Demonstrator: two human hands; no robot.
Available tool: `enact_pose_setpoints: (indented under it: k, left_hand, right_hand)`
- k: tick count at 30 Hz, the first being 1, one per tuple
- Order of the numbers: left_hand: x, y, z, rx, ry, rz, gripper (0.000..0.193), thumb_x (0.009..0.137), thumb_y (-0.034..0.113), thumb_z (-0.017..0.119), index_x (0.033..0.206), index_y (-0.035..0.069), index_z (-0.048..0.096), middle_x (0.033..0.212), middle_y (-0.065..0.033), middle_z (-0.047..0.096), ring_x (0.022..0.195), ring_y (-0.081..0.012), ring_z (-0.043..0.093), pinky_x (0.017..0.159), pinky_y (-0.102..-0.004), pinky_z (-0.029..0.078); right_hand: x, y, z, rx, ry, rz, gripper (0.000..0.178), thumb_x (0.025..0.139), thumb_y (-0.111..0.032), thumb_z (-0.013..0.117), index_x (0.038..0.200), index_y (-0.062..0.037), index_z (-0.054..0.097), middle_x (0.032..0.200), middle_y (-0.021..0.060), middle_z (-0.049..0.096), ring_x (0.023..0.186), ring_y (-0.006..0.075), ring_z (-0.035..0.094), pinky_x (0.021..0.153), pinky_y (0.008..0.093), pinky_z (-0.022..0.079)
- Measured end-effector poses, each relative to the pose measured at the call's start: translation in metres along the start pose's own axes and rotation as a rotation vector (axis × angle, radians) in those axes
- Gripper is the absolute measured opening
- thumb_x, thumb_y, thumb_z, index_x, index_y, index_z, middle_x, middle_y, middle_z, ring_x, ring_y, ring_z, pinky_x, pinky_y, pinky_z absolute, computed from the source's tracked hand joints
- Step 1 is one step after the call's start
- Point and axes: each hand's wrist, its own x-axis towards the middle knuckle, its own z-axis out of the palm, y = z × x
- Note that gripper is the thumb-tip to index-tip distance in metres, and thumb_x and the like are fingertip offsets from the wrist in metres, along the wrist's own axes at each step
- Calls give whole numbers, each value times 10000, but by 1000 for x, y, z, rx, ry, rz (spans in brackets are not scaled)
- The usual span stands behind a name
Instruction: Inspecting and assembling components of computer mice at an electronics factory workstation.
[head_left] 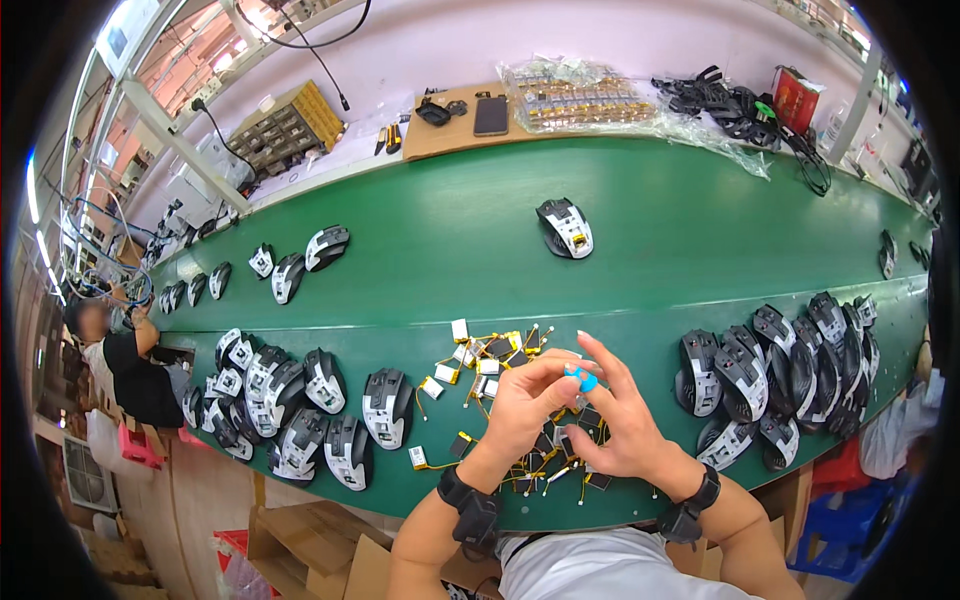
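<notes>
Above a pile of small flat battery packs, my two hands meet. My left hand [520, 402] pinches a small bright-blue rubbery piece [582, 378] between thumb and fingers. My right hand [630, 428] touches that piece with a fingertip; another finger stretches up and its thumb stands apart. Whether the blue piece covers a fingertip, I cannot tell. Silver and black battery packs [447, 374] with yellow tape and thin wires lie scattered around and partly under my hands. Nearest on the left is a black-and-white computer mouse [387, 408] with its top uncovered.
More open mice crowd the green bench [430, 230] at left [275, 380] and right [742, 372]. A single mouse [566, 229] sits on the far strip. Behind are a phone [491, 116], a plastic-wrapped tray [580, 100] and black cables [715, 105]. A co-worker [140, 365] sits far left.
</notes>
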Motion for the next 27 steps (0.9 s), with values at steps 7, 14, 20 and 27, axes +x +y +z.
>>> enact_pose_setpoints:
  k: [7, 14, 20, 27]
  left_hand:
    - [-9, -9, 4, -29, -59, -77, 138, 852, 36, 688, 973, -7, 637, 1021, -66, 634, 920, -113, 593, 781, -254, 493]
    - [-4, -20, 12, 99, -105, -196, 207, 927, 136, 620, 1072, -8, 588, 972, -39, 626, 885, -97, 594, 819, -264, 483]
    - [-7, -4, 4, 323, 113, -37, 178, 962, 160, 563, 957, -4, 630, 875, -23, 641, 795, -69, 592, 720, -231, 485]
    - [-2, 73, -4, 524, 226, 158, 157, 949, 118, 572, 910, -22, 631, 819, -29, 645, 768, -59, 588, 699, -222, 486]
  right_hand:
    - [9, -3, 0, -70, 4, -69, 705, 635, -37, 692, 1314, -82, 505, 1472, 206, 322, 1272, 450, 399, 1039, 501, 371]
    - [7, 1, -11, -85, 36, 63, 569, 667, -47, 670, 1212, 3, 514, 1250, 214, 550, 1152, 421, 515, 977, 462, 421]
    - [-5, 0, -12, -113, -131, 203, 510, 723, -87, 689, 1191, 19, 516, 1101, 201, 601, 1032, 381, 566, 889, 437, 461]
    - [-10, 11, -2, -289, -285, 104, 461, 742, -172, 702, 1139, 6, 548, 1241, 177, 515, 1144, 368, 483, 946, 440, 418]
